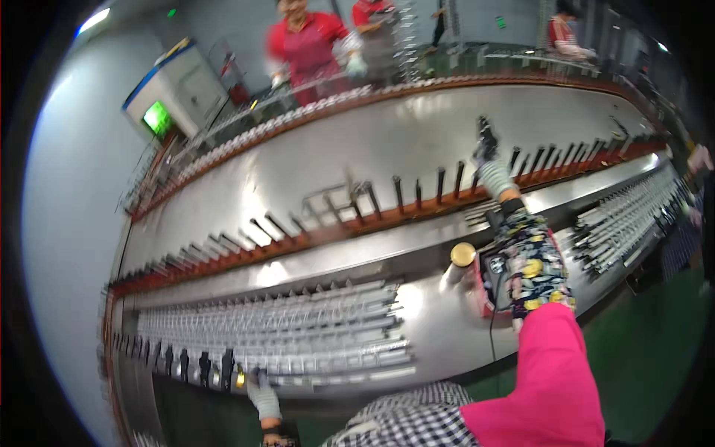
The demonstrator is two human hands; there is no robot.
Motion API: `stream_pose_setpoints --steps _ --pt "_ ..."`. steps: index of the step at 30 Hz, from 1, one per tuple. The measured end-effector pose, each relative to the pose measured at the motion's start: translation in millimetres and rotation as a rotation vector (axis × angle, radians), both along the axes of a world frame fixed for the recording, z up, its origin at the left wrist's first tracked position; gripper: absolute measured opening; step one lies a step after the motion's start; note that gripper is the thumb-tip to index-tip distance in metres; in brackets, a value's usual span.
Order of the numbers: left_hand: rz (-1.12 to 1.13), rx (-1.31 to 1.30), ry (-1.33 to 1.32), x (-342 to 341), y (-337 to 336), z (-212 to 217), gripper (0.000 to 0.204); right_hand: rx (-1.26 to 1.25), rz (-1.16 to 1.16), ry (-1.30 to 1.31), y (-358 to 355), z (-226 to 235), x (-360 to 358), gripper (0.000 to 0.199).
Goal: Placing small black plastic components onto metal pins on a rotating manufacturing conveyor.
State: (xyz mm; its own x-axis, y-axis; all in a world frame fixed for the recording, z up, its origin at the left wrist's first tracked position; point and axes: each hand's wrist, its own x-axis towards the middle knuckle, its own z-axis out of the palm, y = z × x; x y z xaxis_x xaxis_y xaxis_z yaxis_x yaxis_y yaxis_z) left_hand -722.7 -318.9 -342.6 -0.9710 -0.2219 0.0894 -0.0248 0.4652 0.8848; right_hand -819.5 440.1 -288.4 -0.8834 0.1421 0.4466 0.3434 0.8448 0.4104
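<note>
My right hand (pixel 493 173), in a pale glove with darker fingers, reaches over the row of upright black-topped pegs. Its fingers are closed around a dark, narrow part (pixel 485 131) that points away from me; blur hides its exact kind. My left hand (pixel 262 396), gloved alike, is low at the near edge of the left rack of silvery rods (pixel 275 328). Beside its fingertips are a small yellow piece (pixel 240 378) and a row of black clip-like parts (pixel 227 366). The left fingers are too small and smeared to show whether they grip anything.
A long metal table (pixel 357 167) curves across the view, with an orange-brown rail (pixel 387 216) bearing the pegs. Near my right forearm are a yellow-lidded container (pixel 462 255) and a red-edged box with a cable (pixel 488 279). Another rod rack (pixel 625 216) lies right. People in red stand beyond.
</note>
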Motion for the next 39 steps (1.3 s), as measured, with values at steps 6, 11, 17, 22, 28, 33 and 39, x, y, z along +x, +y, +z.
stream_pose_setpoints --steps 6,11,17,22,28,33,39 --pt "-0.027 -0.139 -0.018 -7 -2 2 0.028 -0.248 0.264 0.091 -64 75 118 0.014" --pt "-0.134 0.049 0.013 -22 -26 -65 0.008 -1.652 0.259 0.196 -279 94 175 0.03" --pt "-0.316 0.15 -0.074 -29 -30 -76 0.008 -1.415 0.752 -0.157 -481 13 186 0.028" --pt "-0.476 -0.063 0.033 -30 -19 -72 0.011 -1.572 0.395 -0.071 -581 -9 135 0.026" --pt "-0.46 -0.01 -0.127 -27 -8 -18 0.01 -1.159 0.069 -0.337 -607 -22 119 0.014" --pt "-0.347 -0.2 0.08 -35 -32 -57 0.033 -0.823 0.131 -0.241 -630 -53 126 0.019" --pt "-0.503 -0.112 0.052 -23 1 -12 0.032 -1.235 0.005 -0.009 -611 -43 133 0.048"
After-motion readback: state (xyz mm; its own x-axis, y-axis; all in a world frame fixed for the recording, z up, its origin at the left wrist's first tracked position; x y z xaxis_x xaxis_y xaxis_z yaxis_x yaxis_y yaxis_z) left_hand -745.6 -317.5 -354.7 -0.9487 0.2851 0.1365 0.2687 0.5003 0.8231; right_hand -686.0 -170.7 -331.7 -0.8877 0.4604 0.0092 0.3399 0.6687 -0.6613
